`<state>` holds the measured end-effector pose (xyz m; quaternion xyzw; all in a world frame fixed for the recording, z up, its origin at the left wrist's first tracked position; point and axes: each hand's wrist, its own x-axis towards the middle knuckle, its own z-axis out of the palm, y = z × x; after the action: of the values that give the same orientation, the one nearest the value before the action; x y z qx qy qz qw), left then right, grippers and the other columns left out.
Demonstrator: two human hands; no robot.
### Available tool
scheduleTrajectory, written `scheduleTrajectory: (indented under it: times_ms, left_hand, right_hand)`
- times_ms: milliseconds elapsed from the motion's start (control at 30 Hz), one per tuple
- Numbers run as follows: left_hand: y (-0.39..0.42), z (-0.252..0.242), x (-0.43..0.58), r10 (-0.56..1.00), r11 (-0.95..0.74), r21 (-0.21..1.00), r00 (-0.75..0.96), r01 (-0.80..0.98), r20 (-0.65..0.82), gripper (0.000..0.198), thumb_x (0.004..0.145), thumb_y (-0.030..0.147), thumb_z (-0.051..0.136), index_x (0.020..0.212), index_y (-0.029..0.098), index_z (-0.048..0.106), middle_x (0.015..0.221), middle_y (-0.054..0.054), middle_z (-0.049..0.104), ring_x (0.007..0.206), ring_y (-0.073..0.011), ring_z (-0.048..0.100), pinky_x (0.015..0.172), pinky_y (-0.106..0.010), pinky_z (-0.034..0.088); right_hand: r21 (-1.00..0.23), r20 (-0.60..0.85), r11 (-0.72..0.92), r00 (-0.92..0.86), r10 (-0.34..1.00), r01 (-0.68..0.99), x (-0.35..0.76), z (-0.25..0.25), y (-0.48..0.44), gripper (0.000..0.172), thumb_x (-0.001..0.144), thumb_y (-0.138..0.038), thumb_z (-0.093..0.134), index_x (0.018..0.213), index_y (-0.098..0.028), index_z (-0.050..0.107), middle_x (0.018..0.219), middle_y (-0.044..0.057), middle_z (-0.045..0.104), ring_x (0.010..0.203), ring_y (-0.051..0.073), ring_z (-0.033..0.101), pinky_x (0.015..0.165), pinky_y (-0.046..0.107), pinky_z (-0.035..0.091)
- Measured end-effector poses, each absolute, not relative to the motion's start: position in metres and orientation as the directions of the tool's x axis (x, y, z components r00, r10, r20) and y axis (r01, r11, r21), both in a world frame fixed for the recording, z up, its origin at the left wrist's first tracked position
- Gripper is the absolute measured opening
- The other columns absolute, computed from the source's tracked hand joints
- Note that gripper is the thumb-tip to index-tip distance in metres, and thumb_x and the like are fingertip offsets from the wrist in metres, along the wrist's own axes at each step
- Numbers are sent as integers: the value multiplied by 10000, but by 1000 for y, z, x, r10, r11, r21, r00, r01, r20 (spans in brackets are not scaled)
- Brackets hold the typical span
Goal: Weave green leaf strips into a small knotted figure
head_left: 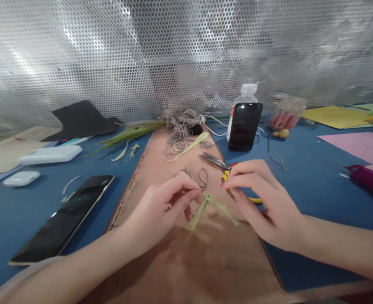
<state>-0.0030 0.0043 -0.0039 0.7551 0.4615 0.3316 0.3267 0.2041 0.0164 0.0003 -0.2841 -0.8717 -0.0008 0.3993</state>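
Observation:
Over the brown board [237, 266], my left hand [177, 196] pinches a small pale green leaf strip [199, 213] at its knotted middle; two thin ends hang down from the fingertips. To the right, my right hand [262, 198] has its thumb and fingers curled towards each other, a little apart from the strip. Whether it holds a fine thread cannot be made out. Behind those fingers lie scissors [216, 161] with red and yellow handles, partly hidden. A loop of grey cord [203, 177] rests on the board just beyond my left fingertips.
A tangle of grey cord [185, 120] and a pale husk strip [193, 145] lie at the board's far end. A black phone [245, 127] leans on a bottle [249, 89]. Another phone [66, 219] lies left, near white cases [50, 154]. A perforated metal screen [110, 55] stands behind.

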Motion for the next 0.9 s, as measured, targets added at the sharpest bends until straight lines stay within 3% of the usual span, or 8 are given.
scheduleTrajectory:
  times_ms: [133,300,500,633,767,900]
  left_hand:
    - [3,-9,-3,939,-297,845,298,445,173,128,867,307,439,863,222,534,604,60,574,473,-55,523,441,-139,400]
    - [-1,-10,-3,908,-335,825,391,456,152,109,866,307,433,898,233,507,688,38,618,550,-79,569,500,-167,448]
    - [-1,-14,-3,891,-394,795,404,461,207,90,832,299,499,892,237,525,787,33,630,569,-74,572,527,-175,466]
    - [0,-16,-3,890,-409,776,396,479,225,72,833,268,501,885,232,535,748,39,620,528,-65,555,498,-169,456]
    - [-1,-15,-2,810,-583,622,429,523,399,97,815,166,520,882,224,561,817,6,570,677,-94,570,553,-178,462]
    - [-1,-14,0,699,-683,417,373,600,610,174,780,89,549,867,233,595,980,-23,413,757,-90,508,633,-205,457]
  right_hand:
    - [-369,607,836,-576,548,406,201,-2,15,117,780,-105,488,871,-176,502,788,46,565,746,164,517,676,313,439]
    - [-457,506,793,-615,604,403,197,-8,11,88,795,-143,534,869,-186,513,812,21,587,775,133,543,696,261,447]
    - [-527,435,737,-610,662,424,196,-10,8,74,804,-123,520,858,-173,531,804,4,587,754,101,557,678,212,443]
    - [-547,438,732,-606,664,406,195,-10,8,64,800,-119,524,844,-164,536,798,4,590,756,92,560,683,194,433]
    - [-510,457,752,-609,649,419,196,-10,9,101,793,-70,509,836,-161,523,785,-2,588,731,81,551,660,168,422]
    - [-439,461,771,-622,634,461,199,-9,10,108,830,-67,455,846,-163,504,777,1,569,713,86,534,624,167,416]
